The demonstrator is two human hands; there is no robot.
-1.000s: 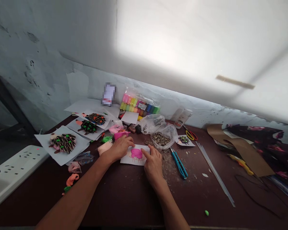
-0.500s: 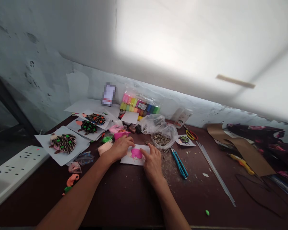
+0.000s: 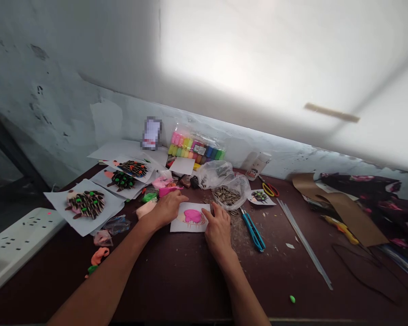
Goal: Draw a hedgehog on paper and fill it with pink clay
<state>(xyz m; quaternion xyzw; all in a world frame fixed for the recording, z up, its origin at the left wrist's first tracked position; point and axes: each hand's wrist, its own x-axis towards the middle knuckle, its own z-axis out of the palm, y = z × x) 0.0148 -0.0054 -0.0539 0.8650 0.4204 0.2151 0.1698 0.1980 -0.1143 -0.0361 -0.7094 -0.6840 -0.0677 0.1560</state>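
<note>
A white paper card (image 3: 177, 226) lies on the dark table in front of me, with a flat patch of pink modelling clay (image 3: 192, 216) on a drawn outline. At the card's upper left corner rests my left hand (image 3: 168, 208), its fingers stretched out along the edge. My right hand (image 3: 219, 228) sits on the card's right side with thumb and fingers apart, one fingertip close to the pink clay. Neither hand is gripping anything. Just beyond lies an opened plastic bag of sunflower seeds (image 3: 226, 196). Pink clay (image 3: 166, 190) and peach-coloured clay (image 3: 146, 209) lie near my left hand.
Seed-covered hedgehog pictures (image 3: 88, 203) lie at left by a white power strip (image 3: 23, 233). To the right are a blue utility knife (image 3: 253, 231), scissors (image 3: 270, 189), clear glue sticks (image 3: 306, 244) and a yellow glue gun (image 3: 342, 227). Coloured clay packs (image 3: 197, 149) lean on the wall.
My left hand has drawn slightly left, and my right hand has shifted slightly right and down, so more of the card and pink clay shows. The view has moved a little.
</note>
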